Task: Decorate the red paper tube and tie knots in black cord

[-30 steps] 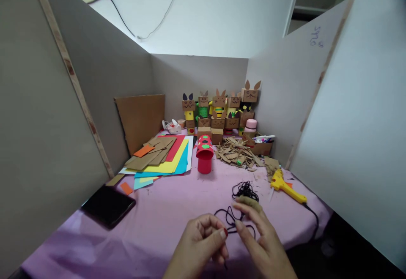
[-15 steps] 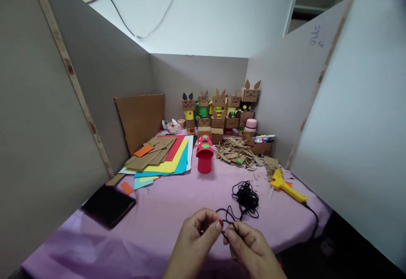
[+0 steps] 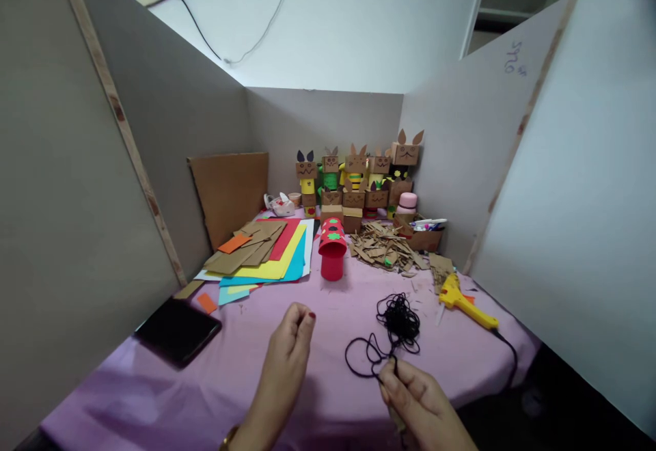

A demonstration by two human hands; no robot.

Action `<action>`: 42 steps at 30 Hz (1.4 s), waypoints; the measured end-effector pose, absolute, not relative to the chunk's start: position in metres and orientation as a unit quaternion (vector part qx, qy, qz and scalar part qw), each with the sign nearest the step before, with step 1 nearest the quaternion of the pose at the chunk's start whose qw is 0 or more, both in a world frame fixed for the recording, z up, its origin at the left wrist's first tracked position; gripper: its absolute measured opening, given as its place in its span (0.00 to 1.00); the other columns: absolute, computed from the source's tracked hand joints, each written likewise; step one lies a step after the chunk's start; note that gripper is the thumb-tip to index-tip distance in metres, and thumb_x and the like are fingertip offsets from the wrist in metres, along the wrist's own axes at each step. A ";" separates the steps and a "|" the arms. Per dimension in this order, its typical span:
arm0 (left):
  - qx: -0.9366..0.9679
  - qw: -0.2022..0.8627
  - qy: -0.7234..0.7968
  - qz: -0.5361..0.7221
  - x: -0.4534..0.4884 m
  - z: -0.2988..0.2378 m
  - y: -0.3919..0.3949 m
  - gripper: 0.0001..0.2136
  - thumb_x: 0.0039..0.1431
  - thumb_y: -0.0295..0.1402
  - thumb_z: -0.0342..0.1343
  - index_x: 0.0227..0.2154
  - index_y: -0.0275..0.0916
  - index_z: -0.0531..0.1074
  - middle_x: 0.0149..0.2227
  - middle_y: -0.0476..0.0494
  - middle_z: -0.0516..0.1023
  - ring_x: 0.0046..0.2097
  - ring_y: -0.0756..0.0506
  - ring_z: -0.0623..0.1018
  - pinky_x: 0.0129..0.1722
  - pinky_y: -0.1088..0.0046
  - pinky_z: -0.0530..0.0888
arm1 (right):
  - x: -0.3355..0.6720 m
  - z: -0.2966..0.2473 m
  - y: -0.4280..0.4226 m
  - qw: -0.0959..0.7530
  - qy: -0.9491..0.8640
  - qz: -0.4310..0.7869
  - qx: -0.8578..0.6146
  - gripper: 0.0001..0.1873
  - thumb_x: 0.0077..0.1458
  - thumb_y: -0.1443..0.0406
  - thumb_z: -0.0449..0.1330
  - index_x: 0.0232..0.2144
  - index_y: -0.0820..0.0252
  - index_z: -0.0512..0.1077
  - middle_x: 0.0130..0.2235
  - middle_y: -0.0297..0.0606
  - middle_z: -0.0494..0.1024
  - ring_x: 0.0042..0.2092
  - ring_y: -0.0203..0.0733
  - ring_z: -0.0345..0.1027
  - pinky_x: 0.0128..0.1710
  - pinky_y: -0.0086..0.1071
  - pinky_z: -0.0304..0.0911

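Observation:
My right hand (image 3: pixel 423 396) pinches a black cord (image 3: pixel 363 372) between thumb and fingers, low in the view near the front of the table. Loose loops run from it to a tangled heap of the same cord (image 3: pixel 400 321) just beyond. A small brownish piece, partly hidden, shows below the right fingers, with a dark strand hanging under it. To the left, apart from the cord, my left hand (image 3: pixel 290 348) is raised with its fingers curled and thumb pressed against them. Whatever it may hold is hidden.
A red decorated paper tube figure (image 3: pixel 333 249) stands mid-table. Coloured sheets (image 3: pixel 294 260) lie left, a black tablet-like object (image 3: pixel 178 331) nearer. Cardboard scraps (image 3: pixel 384 246) and a yellow glue gun (image 3: pixel 466 304) are right. Cardboard animal figures (image 3: pixel 356 171) line the back between grey panels.
My left hand has moved up and left, away from the right hand and the cord. The right hand shifted slightly right, still pinching the cord, whose loop now lies open.

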State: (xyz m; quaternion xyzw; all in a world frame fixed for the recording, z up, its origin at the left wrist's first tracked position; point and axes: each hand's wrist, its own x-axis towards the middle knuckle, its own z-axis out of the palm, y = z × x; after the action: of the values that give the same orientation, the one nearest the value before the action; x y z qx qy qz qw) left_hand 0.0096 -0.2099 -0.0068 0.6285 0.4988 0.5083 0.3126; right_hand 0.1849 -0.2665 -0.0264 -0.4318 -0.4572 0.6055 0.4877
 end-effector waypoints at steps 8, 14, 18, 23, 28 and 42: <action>0.601 0.507 0.434 0.439 0.018 0.001 -0.217 0.19 0.58 0.45 0.48 0.42 0.35 0.68 0.18 0.52 0.70 0.23 0.49 0.68 0.24 0.75 0.65 | 0.181 -0.019 -0.267 0.479 -0.483 0.588 -0.437 0.26 0.46 0.42 0.58 0.22 0.59 0.64 0.17 0.21 0.53 0.19 0.28 0.41 0.18 0.24 0.41; 0.624 0.543 0.389 0.405 0.036 -0.001 -0.228 0.13 0.51 0.41 0.57 0.24 0.35 0.72 0.22 0.51 0.69 0.25 0.51 0.68 0.26 0.76 0.65 | 0.178 -0.019 -0.272 0.465 -0.542 0.544 -0.441 0.26 0.49 0.42 0.55 0.22 0.60 0.63 0.20 0.24 0.56 0.22 0.31 0.48 0.22 0.26 0.48; 0.604 0.512 0.426 0.437 0.032 0.004 -0.225 0.12 0.51 0.40 0.57 0.22 0.35 0.71 0.21 0.51 0.68 0.23 0.51 0.66 0.24 0.76 0.63 | 0.178 -0.024 -0.271 0.481 -0.517 0.539 -0.459 0.28 0.47 0.41 0.56 0.21 0.60 0.65 0.17 0.23 0.55 0.20 0.30 0.48 0.21 0.25 0.50; 0.573 0.542 0.422 0.446 0.033 0.002 -0.229 0.10 0.46 0.37 0.60 0.27 0.35 0.77 0.24 0.47 0.75 0.26 0.49 0.69 0.27 0.75 0.66 | 0.181 -0.030 -0.263 0.596 -0.378 0.569 -0.421 0.25 0.43 0.45 0.63 0.23 0.61 0.67 0.14 0.19 0.53 0.18 0.25 0.39 0.17 0.22 0.37; 0.538 0.583 0.416 0.444 0.037 0.002 -0.236 0.12 0.40 0.39 0.66 0.22 0.34 0.77 0.21 0.47 0.74 0.25 0.51 0.68 0.26 0.77 0.64 | 0.186 -0.032 -0.257 0.642 -0.254 0.610 -0.390 0.24 0.37 0.47 0.68 0.26 0.59 0.67 0.13 0.17 0.54 0.16 0.23 0.35 0.15 0.20 0.33; 0.461 0.732 0.316 0.390 0.042 -0.015 -0.234 0.22 0.33 0.47 0.70 0.17 0.37 0.65 0.14 0.55 0.69 0.16 0.57 0.64 0.17 0.83 0.60 | 0.174 -0.012 -0.274 0.622 -0.428 0.517 -0.402 0.14 0.36 0.52 0.70 0.22 0.55 0.80 0.21 0.34 0.76 0.25 0.36 0.66 0.26 0.27 0.61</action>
State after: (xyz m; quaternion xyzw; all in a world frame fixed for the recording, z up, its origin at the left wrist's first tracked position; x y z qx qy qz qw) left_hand 0.0416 -0.2345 -0.0149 0.4610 0.3163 0.3896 0.7318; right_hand 0.1739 -0.2736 -0.0123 -0.4024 -0.4284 0.5171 0.6222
